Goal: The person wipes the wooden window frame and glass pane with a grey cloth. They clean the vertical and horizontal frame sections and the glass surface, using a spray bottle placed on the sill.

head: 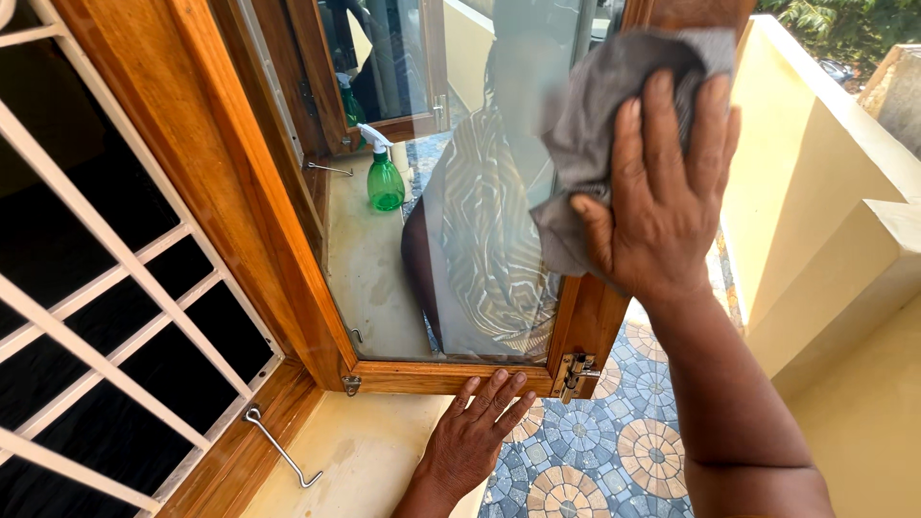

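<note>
The right hand (662,192) presses a grey cloth (600,125) flat against the glass pane (403,278) of an open wooden window sash (451,377), up at the far right edge of the glass where the sash's right upright runs. Its fingers lie together and spread over the cloth, the thumb hooked round the cloth's left edge, so the cloth is pinned between palm and glass rather than bunched in a fist. The left hand (475,432) rests lower and nearer, palm down on the pale yellow sill (355,460), open with fingers slightly apart, their tips touching the bottom rail of the sash just left of a brass latch (574,374). It holds nothing. The pane reflects a green spray bottle (385,182) with a white trigger head. A metal stay hook (280,449) lies on the sill at the near left, beside the window frame. A white grille (106,288) fills the left. Patterned floor tiles (595,451) show below, to the right of the sill
</note>
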